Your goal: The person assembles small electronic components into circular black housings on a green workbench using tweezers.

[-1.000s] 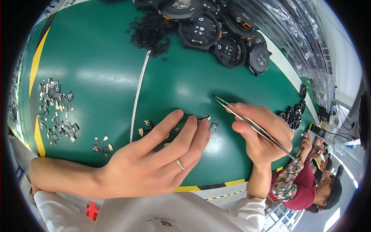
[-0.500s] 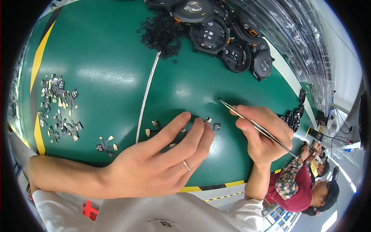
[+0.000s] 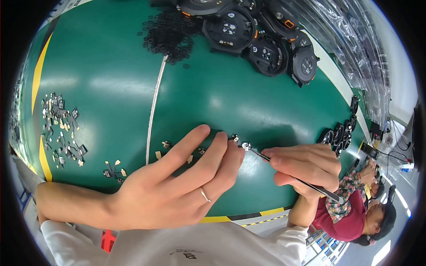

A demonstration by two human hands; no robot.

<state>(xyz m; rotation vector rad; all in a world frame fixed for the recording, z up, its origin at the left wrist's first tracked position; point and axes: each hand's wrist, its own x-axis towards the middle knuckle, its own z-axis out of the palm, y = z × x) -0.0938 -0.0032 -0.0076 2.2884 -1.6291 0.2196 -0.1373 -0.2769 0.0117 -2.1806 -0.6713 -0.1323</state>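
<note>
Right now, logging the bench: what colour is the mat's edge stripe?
Yellow edge stripe on the green mat; head view.

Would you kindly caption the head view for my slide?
Right hand aims tweezers at tiny part beside left hand.

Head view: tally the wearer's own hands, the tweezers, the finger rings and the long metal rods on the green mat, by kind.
Own hands: 2 (left hand, right hand)
Tweezers: 1
Ring: 1
Metal rod: 1
Total: 5
</note>
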